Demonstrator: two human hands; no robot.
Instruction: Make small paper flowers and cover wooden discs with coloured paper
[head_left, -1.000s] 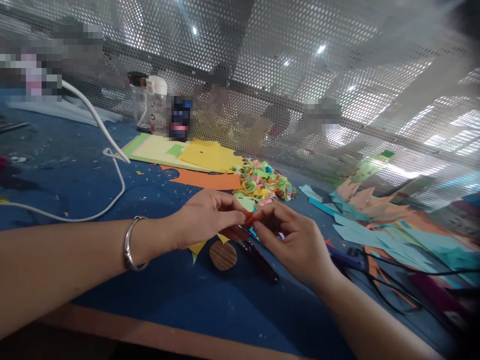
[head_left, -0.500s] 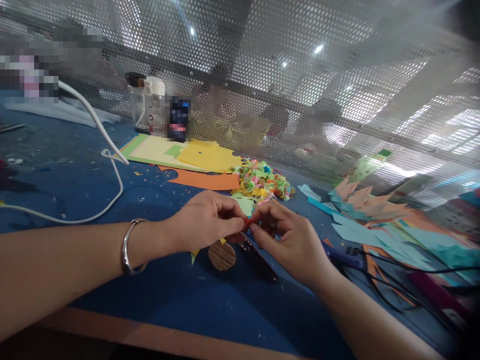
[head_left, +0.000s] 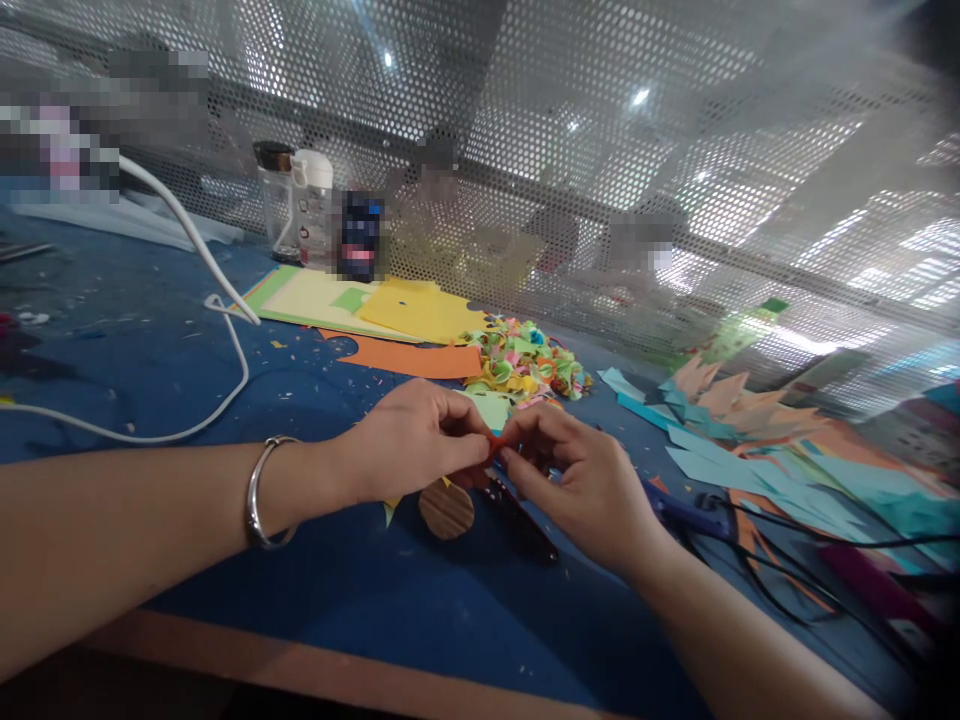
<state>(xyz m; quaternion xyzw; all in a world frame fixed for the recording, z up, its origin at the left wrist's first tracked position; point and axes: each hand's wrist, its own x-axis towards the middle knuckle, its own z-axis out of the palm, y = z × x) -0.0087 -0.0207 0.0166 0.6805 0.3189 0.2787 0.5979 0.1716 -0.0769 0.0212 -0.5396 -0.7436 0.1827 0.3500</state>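
Between the fingertips of both hands is a small red piece of paper (head_left: 495, 446), mostly covered by the fingers. My left hand (head_left: 416, 440), with a silver bangle at the wrist, pinches it from the left. From the right, my right hand (head_left: 566, 475) pinches it between thumb and index finger. Below them on the blue table lies a round wood-grained disc (head_left: 447, 510), with yellow paper bits by its edge. A dark, slim tool (head_left: 531, 530) lies to the disc's right, its upper end hidden behind the fingers.
Behind the hands lie a heap of curled paper scraps (head_left: 525, 360), an orange sheet (head_left: 412, 356) and yellow sheets (head_left: 420, 308). Two bottles (head_left: 313, 210) and a phone (head_left: 361, 236) stand by the perforated screen. Blue paper pieces (head_left: 750, 475) and cabled tools (head_left: 690, 512) are at right; a white cable (head_left: 244, 365) at left.
Both hands stay in nearly the same place, still pinching the red paper. The whole view has shifted very slightly.
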